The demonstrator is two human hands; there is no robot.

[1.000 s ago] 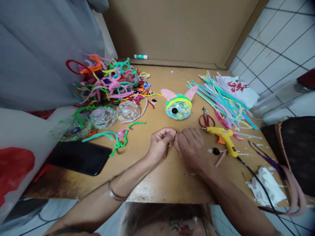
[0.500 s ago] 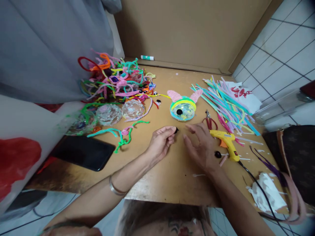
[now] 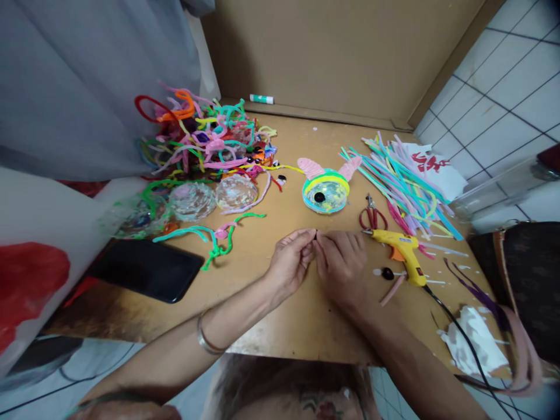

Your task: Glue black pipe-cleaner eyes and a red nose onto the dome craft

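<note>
Pinching fingertip to fingertip over the near middle of the table [image 3: 301,324]: left hand [image 3: 291,261] and right hand [image 3: 342,262], both narrowed tight on a small dark piece [image 3: 315,234], mostly hidden. Just farther off, the decorated ball [image 3: 328,188] carries pink ears, coloured bands and one black eye [image 3: 319,197]. Another black button [image 3: 387,273] lies loose beside the glue gun [image 3: 400,244], right. Judged partway: the face looks unfinished. Tangled pipe cleaners [image 3: 205,140] sit far left.

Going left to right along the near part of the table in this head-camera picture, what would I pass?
black phone → left hand → right hand → yellow glue gun → crumpled white tissue
</note>
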